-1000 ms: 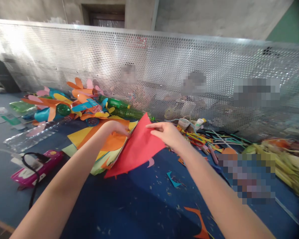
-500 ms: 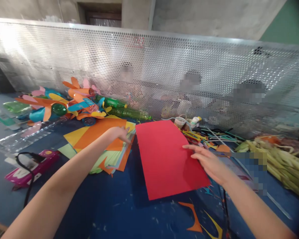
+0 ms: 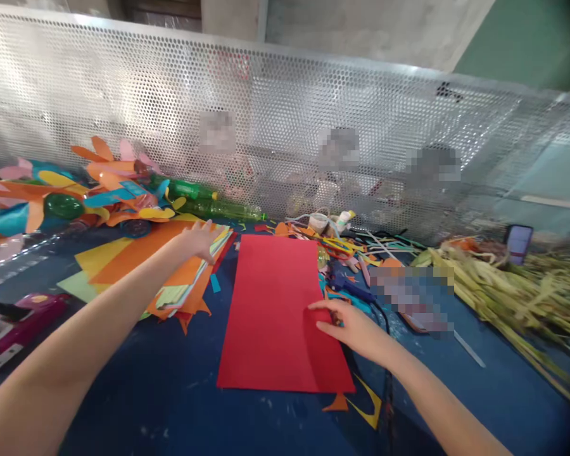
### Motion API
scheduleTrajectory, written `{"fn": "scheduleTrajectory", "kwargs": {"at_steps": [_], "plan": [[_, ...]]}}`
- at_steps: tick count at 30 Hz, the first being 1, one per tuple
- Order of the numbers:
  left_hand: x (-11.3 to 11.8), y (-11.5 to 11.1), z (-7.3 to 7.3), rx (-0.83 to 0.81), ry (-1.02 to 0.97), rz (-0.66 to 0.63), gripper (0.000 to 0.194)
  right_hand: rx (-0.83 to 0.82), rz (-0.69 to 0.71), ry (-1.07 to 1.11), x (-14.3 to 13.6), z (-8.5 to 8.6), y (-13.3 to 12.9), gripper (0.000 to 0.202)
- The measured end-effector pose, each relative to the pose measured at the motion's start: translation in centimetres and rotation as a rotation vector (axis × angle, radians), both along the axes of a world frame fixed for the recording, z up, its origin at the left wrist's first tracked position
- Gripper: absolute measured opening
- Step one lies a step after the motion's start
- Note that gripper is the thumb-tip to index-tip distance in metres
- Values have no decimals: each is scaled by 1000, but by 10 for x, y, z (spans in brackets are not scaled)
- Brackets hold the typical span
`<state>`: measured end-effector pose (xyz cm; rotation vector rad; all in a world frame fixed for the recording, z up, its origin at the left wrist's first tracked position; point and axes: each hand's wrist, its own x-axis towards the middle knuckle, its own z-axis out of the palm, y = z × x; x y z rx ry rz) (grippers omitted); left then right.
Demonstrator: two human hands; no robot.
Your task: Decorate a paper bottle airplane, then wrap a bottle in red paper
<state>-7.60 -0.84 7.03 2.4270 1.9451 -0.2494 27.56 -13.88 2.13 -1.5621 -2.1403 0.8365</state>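
In the head view, your red sheet (image 3: 275, 304) lies flat on the blue table (image 3: 161, 392), apart from the coloured paper stack (image 3: 133, 256), so separating it looks done. It shows no cut or fold, so any shaping is left; a yellow offcut (image 3: 374, 405) lies beside its near corner. Your left hand (image 3: 199, 242) spreads loose fingers over the stack. Your right hand (image 3: 356, 329) parts thumb and forefinger above the sheet's right edge, unpinched; contact you cannot tell.
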Motion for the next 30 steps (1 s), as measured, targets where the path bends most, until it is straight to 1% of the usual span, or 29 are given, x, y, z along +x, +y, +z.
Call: {"fn": "scheduleTrajectory", "kwargs": {"at_steps": [1,2,4,6,8,9,10,11,12,13,14,16,17,19,21,23,25,26,27,29,30], "plan": [[7,-8,2,86,16,-17,105,29,-3,-38,-1,-2,-1,29],[17,-17,4,172,-19,-100,94,65,-9,-71,-2,-4,-2,29],[41,-41,10,229,-163,-316,68,153,-22,-127,-5,-8,-4,28],[68,-69,14,198,-311,-504,47,255,-42,-184,-7,-9,-6,30],[91,-98,11,76,-387,-715,40,364,-70,-221,-8,-5,-9,28],[100,-112,7,34,-389,-771,42,401,-63,-219,-9,-1,-12,24],[107,-125,1,31,-372,-792,47,408,-28,-205,-9,3,-14,18],[112,-136,-6,44,-343,-794,53,379,39,-173,-9,8,-17,13],[114,-146,-14,62,-314,-793,60,296,142,-138,-10,13,-20,12],[115,-154,-22,87,-288,-786,65,191,254,-118,-10,17,-23,17],[115,-161,-29,108,-265,-776,67,111,335,-109,-10,19,-25,26],[111,-169,-39,125,-255,-768,65,21,419,-122,-10,20,-28,39],[108,-173,-42,129,-262,-758,61,8,430,-131,-10,20,-28,40],[101,-178,-46,137,-290,-740,47,-3,446,-138,-10,18,-28,36],[94,-182,-49,168,-322,-749,34,-23,466,-138,-9,18,-28,36],[89,-185,-53,238,-351,-787,26,-30,477,-145,-10,19,-30,47],[85,-187,-58,331,-386,-825,23,-8,471,-149,-11,19,-32,56],[84,-187,-60,373,-404,-837,23,10,467,-142,-11,19,-32,54],[83,-186,-62,408,-421,-846,23,25,461,-129,-11,18,-31,48],[82,-185,-65,462,-466,-845,23,17,434,-94,-10,15,-27,27],[81,-184,-65,476,-498,-835,24,5,399,-82,-8,13,-24,18]]}}
